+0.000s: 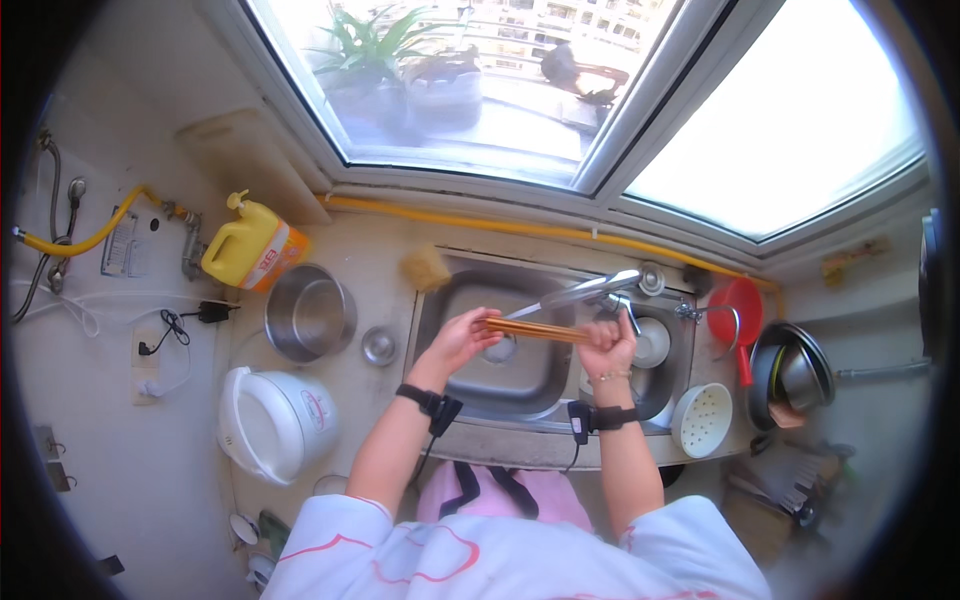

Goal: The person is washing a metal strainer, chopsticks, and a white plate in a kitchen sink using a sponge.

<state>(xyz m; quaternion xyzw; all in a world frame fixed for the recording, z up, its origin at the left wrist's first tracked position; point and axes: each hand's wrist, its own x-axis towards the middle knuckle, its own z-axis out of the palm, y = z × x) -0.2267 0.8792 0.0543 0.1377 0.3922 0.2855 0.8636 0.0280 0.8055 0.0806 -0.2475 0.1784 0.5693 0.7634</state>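
Observation:
A bundle of brown wooden chopsticks [536,328] spans the space between my two hands above the sink's larger basin [517,397]. My right hand [606,346] is closed around the bundle's right end. At the left end, the fingers and thumb of my left hand [466,334] hold the tips. Just behind the chopsticks, the metal faucet spout [589,289] reaches over the basin, and what looks like a water stream slants from its end near my left fingers. Beyond my right hand, a white bowl [651,341] sits in the smaller basin.
A yellow sponge [425,268] lies at the sink's back left corner. Left of it are a steel pot [310,315], a yellow detergent jug [251,244] and a white rice cooker [274,427]. A red ladle [735,315], a white colander [703,420] and stacked pans [795,367] stand right.

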